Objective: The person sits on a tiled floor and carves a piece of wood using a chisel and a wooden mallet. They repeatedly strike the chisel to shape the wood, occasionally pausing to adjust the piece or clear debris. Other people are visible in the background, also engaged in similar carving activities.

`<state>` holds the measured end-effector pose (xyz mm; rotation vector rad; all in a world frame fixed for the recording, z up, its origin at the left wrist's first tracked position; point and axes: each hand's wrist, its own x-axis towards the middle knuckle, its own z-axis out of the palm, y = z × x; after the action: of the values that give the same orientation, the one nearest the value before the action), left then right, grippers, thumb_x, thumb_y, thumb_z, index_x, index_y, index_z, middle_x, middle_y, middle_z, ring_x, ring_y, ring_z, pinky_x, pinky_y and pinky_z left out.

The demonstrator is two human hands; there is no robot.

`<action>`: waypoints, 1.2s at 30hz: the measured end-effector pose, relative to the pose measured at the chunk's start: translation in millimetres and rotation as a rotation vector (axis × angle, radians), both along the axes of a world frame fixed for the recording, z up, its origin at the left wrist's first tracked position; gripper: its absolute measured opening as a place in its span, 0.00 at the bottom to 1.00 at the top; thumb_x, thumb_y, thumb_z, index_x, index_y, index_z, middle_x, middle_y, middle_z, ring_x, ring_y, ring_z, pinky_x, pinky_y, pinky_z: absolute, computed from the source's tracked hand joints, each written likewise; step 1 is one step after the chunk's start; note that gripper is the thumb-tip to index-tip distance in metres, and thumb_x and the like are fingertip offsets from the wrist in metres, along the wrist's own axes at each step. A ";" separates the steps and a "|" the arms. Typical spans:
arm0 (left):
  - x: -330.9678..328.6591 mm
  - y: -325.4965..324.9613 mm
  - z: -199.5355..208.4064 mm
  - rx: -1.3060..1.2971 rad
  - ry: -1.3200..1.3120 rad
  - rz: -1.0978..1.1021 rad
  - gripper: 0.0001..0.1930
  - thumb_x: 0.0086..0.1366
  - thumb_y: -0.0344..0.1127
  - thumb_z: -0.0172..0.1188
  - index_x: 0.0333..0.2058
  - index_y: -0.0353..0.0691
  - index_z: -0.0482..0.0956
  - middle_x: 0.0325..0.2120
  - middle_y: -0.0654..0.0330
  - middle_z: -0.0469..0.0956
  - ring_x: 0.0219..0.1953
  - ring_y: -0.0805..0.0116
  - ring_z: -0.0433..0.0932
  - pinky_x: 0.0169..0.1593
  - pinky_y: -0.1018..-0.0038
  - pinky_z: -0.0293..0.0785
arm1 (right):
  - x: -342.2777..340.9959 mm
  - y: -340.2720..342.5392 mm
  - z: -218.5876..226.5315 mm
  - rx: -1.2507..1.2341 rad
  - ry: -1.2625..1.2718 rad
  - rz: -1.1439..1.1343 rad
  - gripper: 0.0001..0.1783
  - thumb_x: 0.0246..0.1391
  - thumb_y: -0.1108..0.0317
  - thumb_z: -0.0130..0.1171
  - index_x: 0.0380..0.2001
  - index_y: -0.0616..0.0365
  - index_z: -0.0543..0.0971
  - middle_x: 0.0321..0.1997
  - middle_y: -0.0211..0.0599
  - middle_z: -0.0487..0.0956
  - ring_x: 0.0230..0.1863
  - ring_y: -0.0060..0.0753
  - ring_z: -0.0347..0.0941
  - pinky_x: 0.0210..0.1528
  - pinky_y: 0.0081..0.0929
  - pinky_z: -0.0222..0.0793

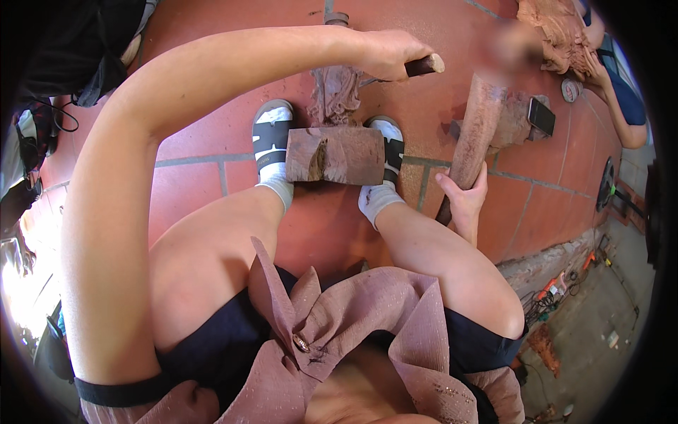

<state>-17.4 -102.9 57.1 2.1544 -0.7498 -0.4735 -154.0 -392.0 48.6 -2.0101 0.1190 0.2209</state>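
Observation:
A reddish-brown wood carving [335, 95] lies on the floor between my feet, its squared block end [335, 155] toward me. My left hand [392, 55] reaches over the carving's far part, closed around a dark handle with a pale end [426, 66]. A thin rod shows below that hand, perhaps the tool's blade; the rest is hidden. At the right, my right hand [467, 201] is closed around the lower part of a thick wooden mallet [474, 131], raised with its wide end away from me. The mallet's far end runs into a blurred patch.
A phone [542, 116] rests on a rough wood piece [512, 127] beyond the mallet. At the far right another person's arm [621, 106] is beside a carved piece [558, 32]. A round tin [571, 90] lies nearby. Cords and tools [554, 286] lie at the lower right.

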 end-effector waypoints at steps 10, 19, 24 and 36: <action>-0.3 -0.2 -1.4 0.013 -0.029 -0.016 0.23 0.50 0.27 0.65 0.47 0.35 0.72 0.36 0.47 0.77 0.43 0.48 0.76 0.47 0.60 0.70 | 3.2 3.3 9.4 0.108 0.052 0.008 0.36 0.37 0.80 0.70 0.52 0.63 0.66 0.40 0.36 0.74 0.39 0.26 0.74 0.40 0.26 0.73; -1.1 -1.0 0.2 0.028 -0.025 -0.021 0.22 0.51 0.28 0.65 0.46 0.35 0.72 0.36 0.47 0.77 0.43 0.48 0.76 0.47 0.60 0.70 | 10.3 -3.2 15.8 0.092 -0.074 -0.014 0.31 0.37 0.81 0.70 0.46 0.61 0.67 0.34 0.34 0.76 0.35 0.24 0.74 0.38 0.24 0.73; 0.0 -0.8 -2.4 0.038 -0.063 -0.021 0.22 0.51 0.28 0.66 0.46 0.35 0.72 0.36 0.47 0.77 0.43 0.48 0.76 0.47 0.60 0.70 | 16.5 -4.9 14.0 0.116 -0.207 -0.038 0.30 0.37 0.79 0.71 0.45 0.61 0.68 0.34 0.35 0.77 0.38 0.25 0.74 0.41 0.25 0.72; 4.8 -2.3 -5.8 0.105 -0.006 -0.035 0.21 0.51 0.28 0.65 0.45 0.35 0.71 0.36 0.46 0.77 0.43 0.45 0.75 0.46 0.58 0.69 | 19.5 8.3 7.8 -0.177 -0.026 0.041 0.40 0.35 0.69 0.72 0.56 0.56 0.67 0.46 0.41 0.77 0.48 0.35 0.73 0.51 0.34 0.69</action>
<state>-12.6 -105.2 51.3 2.2438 -0.7831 -0.5354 -134.5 -383.7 56.5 -2.1928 0.0835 0.2161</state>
